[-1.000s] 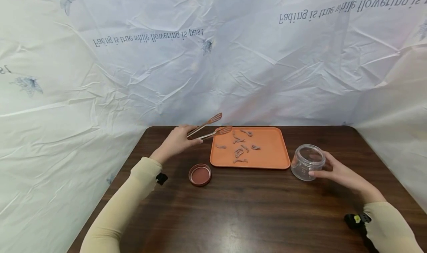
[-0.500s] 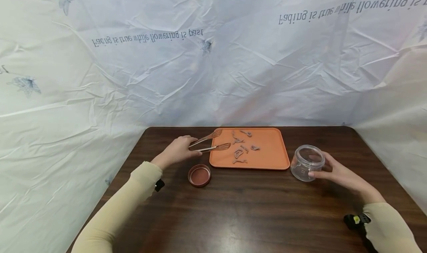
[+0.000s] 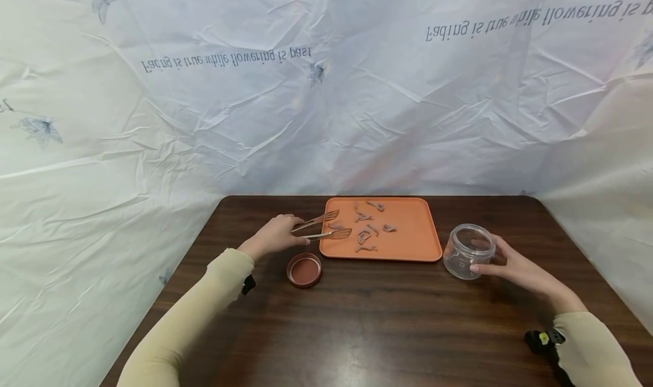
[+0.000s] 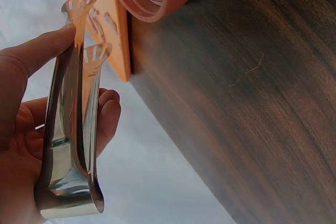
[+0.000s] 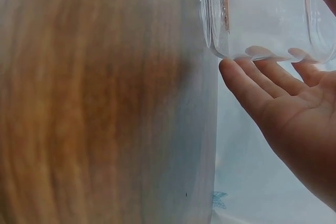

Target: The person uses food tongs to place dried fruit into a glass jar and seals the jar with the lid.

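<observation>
My left hand grips metal tongs, thumb on one arm and fingers round the other. The slotted tips of the tongs stand apart over the left edge of the orange tray, with one small greyish-brown strip between them. Whether the tips touch that strip I cannot tell. Several more shrivelled strips lie on the tray. At the tray's right, my right hand holds a clear lidless jar by its side, thumb in front and fingers behind. The jar stands upright on the table.
A reddish-brown lid lies hollow side up on the dark wooden table, in front of the tray's left corner and near my left forearm. White printed sheeting hangs close behind the table and along both sides.
My left hand has lowered the tongs from above the tray's far left corner toward me, down over the leftmost strip. My right hand and the jar have stayed in place.
</observation>
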